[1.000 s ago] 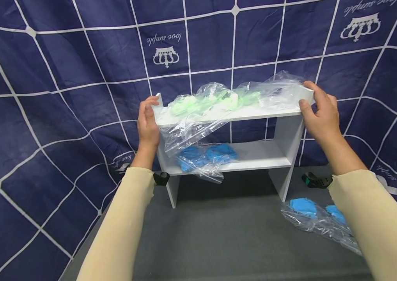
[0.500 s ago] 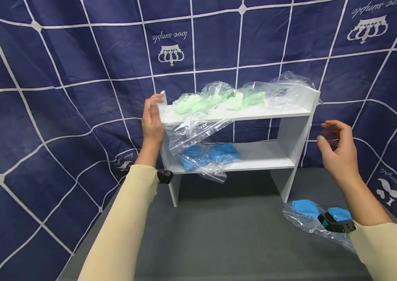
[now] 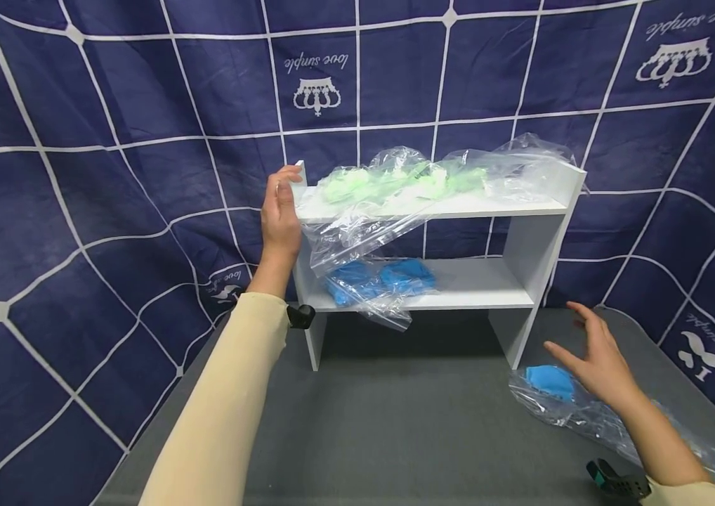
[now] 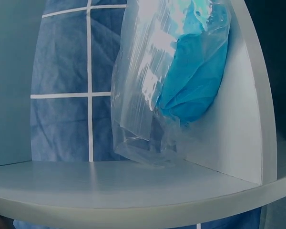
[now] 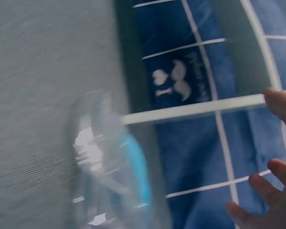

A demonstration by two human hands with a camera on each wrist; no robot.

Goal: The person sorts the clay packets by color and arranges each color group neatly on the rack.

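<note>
A white two-tier shelf (image 3: 529, 246) stands on the grey table. My left hand (image 3: 281, 218) grips the top of its left side panel. Over the bag on the table, my right hand (image 3: 598, 362) hovers with thumb and fingers spread and holds nothing; its fingers also show at the edge of the right wrist view. That clear zip bag (image 5: 97, 171) contains blue soft-looking things, partly hidden behind the hand and forearm. On the upper tier lies a clear bag with pale green things (image 3: 408, 183), one end drooping over the front. Blue things (image 4: 195, 76) in another clear bag rest on the lower tier.
A dark blue curtain (image 3: 395, 77) with white grid lines hangs behind and at both sides. The grey tabletop (image 3: 408, 422) stretches in front of the shelf. The lower-tier bag's end overhangs its front edge.
My right hand has let go of the shelf's upper right side and moved down and toward me, over the bag on the table. My left hand keeps its hold on the shelf.
</note>
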